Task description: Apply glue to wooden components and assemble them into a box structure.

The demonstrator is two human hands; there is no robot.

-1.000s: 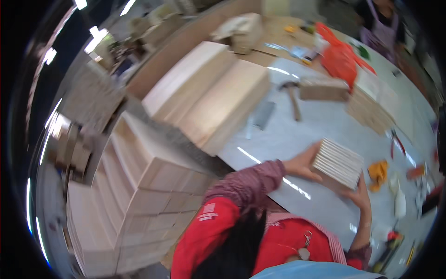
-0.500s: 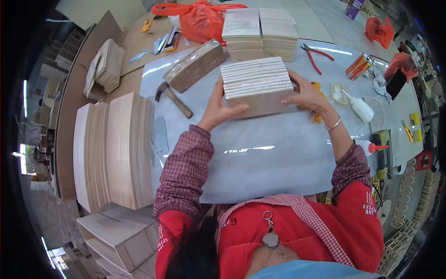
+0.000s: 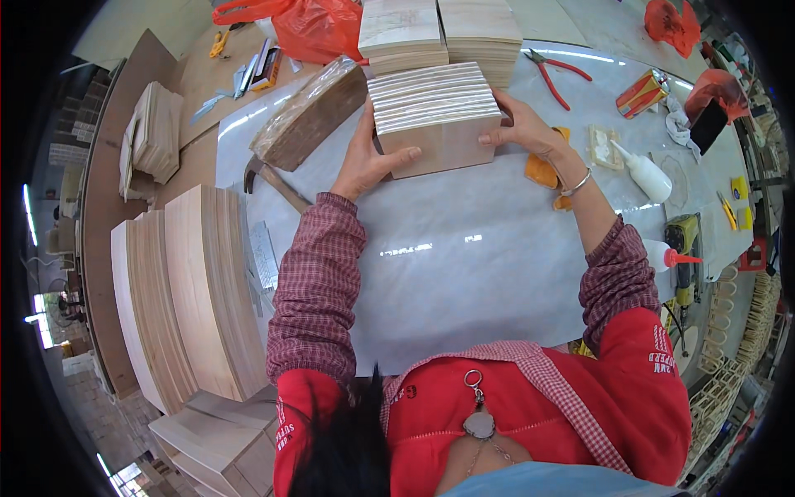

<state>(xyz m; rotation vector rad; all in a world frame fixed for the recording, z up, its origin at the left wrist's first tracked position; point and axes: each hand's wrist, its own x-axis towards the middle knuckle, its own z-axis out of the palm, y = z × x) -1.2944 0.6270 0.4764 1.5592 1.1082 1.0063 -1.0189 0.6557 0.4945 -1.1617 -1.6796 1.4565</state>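
Between my hands is a stack of thin wooden boards (image 3: 443, 147) set on edge, its top striped with white lines. My left hand (image 3: 368, 159) presses the left end, thumb along the plain front board. At the right end my right hand (image 3: 528, 131) grips the stack, thumb on the front and fingers round the side. Beyond it stand two piles of wooden panels (image 3: 480, 25). A film-wrapped wooden block (image 3: 310, 116) lies to the left, with a hammer (image 3: 277, 184) beside it, partly covered by my left arm. Orange-yellow cloth or gloves (image 3: 542, 170) lie under my right wrist.
Right of my hands lie red-handled pliers (image 3: 548, 81), a white glue bottle (image 3: 646, 174), a red-tipped bottle (image 3: 662, 255) and a tin can (image 3: 642, 93). Tall wooden panels (image 3: 199, 290) stand at the left table edge. A red plastic bag (image 3: 319, 29) sits at the back.
My hands still hold the board stack, which sits higher in the picture and slightly left. The whole table scene has shifted too, so the head view has moved.
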